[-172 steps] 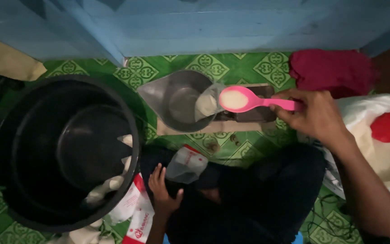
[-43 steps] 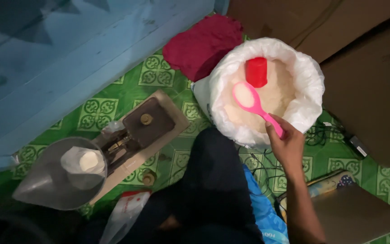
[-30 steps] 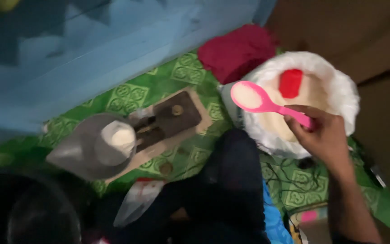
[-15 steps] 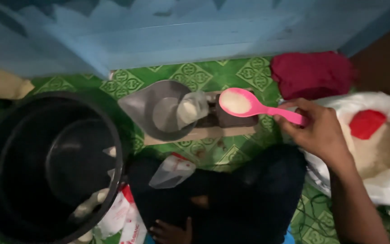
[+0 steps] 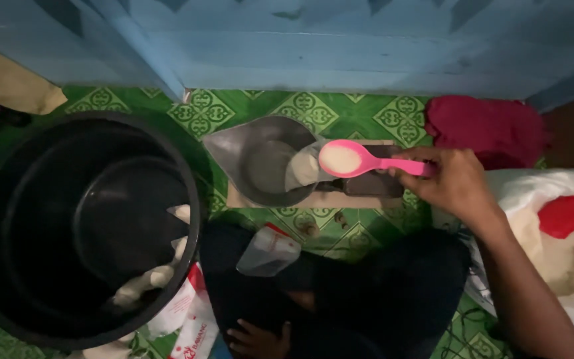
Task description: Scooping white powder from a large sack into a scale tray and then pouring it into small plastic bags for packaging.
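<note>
My right hand [image 5: 456, 183] grips the handle of a pink spoon [image 5: 360, 159] heaped with white powder. The spoon's bowl hovers over the right rim of a grey metal scale pan [image 5: 254, 159], which holds a small clear bag of white powder [image 5: 302, 171]. The pan sits on a wooden balance scale [image 5: 367, 189]. My left hand [image 5: 255, 338] rests low on my dark-trousered lap, fingers loose, with nothing visibly in it. A folded clear plastic bag [image 5: 268, 251] lies on my knee.
A big black bucket [image 5: 81, 226] stands at the left with small filled bags beside it. A white sack of powder with a red scoop [image 5: 566, 216] sits at the right. A dark red cloth [image 5: 486, 129] lies by the blue wall. Green patterned mat underneath.
The spoon was dipped in the white sack, came up full, and my right hand carried it left to the scale pan. My view swung back from the sack to the scale and bucket.
</note>
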